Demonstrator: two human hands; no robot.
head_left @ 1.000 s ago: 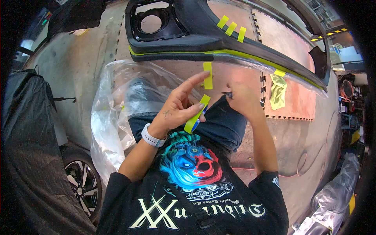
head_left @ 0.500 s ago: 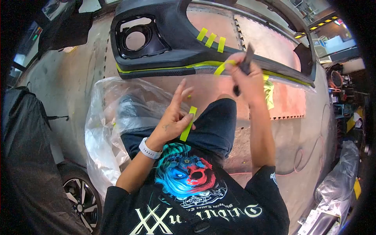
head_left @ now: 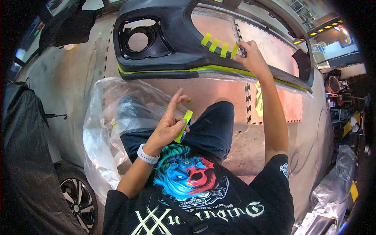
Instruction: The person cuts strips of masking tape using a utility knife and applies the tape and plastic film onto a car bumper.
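Note:
My left hand (head_left: 168,127) is closed on bright yellow masking tape (head_left: 184,126), which looks like a roll seen nearly edge-on, with some blue at its side. Its index finger points outward, above my lap. Out at the black car bumper (head_left: 176,43), my right hand (head_left: 252,58) pinches a short yellow tape strip (head_left: 234,51) against the edge of the opening. A dark tool (head_left: 243,50) is partly hidden in the same hand; its kind is unclear now. Several similar tape strips (head_left: 214,45) stick up along that edge, left of my right hand.
Clear plastic sheeting (head_left: 100,133) lies by my left leg. A yellow-green line (head_left: 156,72) runs along the bumper's lower edge. Foam mats (head_left: 231,84) cover part of the floor. A car wheel (head_left: 78,203) stands at lower left, and plastic-wrapped items (head_left: 337,184) at right.
My right hand has moved outward to the bumper's opening, and the tape strip it carried now sits at the edge beside the others. My left hand stays near my lap with the tape.

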